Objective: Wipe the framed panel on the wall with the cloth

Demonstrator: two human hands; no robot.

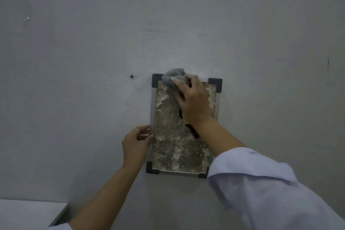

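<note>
A framed panel hangs on the grey wall, with a thin metal frame, dark corner caps and a mottled, stained surface. My right hand presses a bunched grey cloth against the panel's top edge, fingers curled over the cloth. A dark and yellow object shows under the right palm; I cannot tell what it is. My left hand holds the panel's left frame edge about halfway down, its fingertips curled onto the frame.
The grey wall fills the view, with a small screw or hole left of the panel's top. A white surface with an edge sits at the bottom left. My light blue sleeve covers the lower right.
</note>
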